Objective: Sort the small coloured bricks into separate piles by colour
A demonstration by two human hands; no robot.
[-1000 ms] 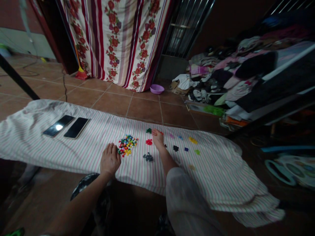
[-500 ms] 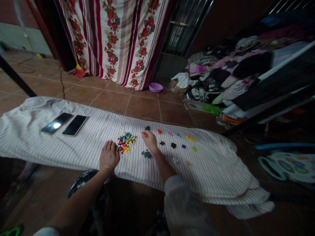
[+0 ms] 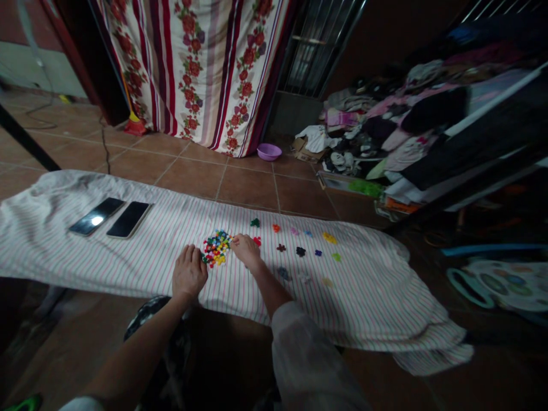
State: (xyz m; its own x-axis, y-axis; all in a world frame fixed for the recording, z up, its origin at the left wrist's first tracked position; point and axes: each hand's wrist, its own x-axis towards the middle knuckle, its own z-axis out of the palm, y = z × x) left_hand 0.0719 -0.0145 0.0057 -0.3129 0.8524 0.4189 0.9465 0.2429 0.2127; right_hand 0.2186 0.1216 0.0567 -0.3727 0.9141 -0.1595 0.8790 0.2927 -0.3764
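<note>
A mixed pile of small, bright plastic pieces (image 3: 217, 249) lies on the striped cloth (image 3: 180, 211). My left hand (image 3: 189, 271) rests flat with its fingertips at the pile's left edge. At the right edge of the pile, my right hand (image 3: 246, 249) has its fingers pinched together; whatever is between them is too small to make out. Just beyond that hand show red pieces (image 3: 257, 241), partly covered by it. A dark green heap (image 3: 255, 222) sits farther back. Right of the wrist are brown pieces (image 3: 281, 248) and grey-blue pieces (image 3: 283, 274).
More small single-colour heaps spread rightward: orange (image 3: 276, 228), black (image 3: 301, 251), blue (image 3: 318, 253), yellow (image 3: 329, 237) and lime (image 3: 336, 257). Two phones (image 3: 96, 217) lie on the cloth's left part. Beyond it, a purple basin (image 3: 269, 152) stands on the tiled floor.
My right hand has moved left and slightly nearer, from beside the dark green heap to the mixed pile. The red pieces it covered now show. My left hand stays in place.
</note>
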